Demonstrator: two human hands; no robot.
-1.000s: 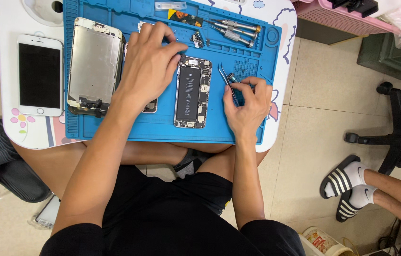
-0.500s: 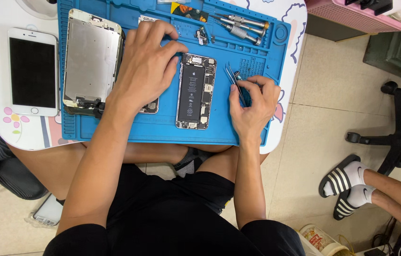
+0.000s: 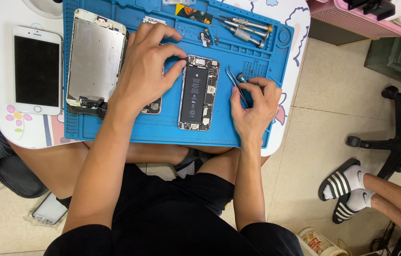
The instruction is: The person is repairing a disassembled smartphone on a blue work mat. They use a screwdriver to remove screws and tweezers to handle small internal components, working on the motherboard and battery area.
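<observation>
- On the blue mat (image 3: 115, 132), the opened phone (image 3: 198, 92) is lying centrally.
- Left hand (image 3: 146, 66) is resting at its 9 o'clock — fingers spread, touching its top edge.
- Right hand (image 3: 255, 106) at 3 o'clock is pinching tweezers (image 3: 234, 83).

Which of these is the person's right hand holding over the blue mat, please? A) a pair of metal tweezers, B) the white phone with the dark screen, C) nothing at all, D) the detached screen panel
A: the right hand pinches a pair of metal tweezers beside the opened phone on the blue mat, while the white phone and the screen panel lie untouched further left.
</observation>
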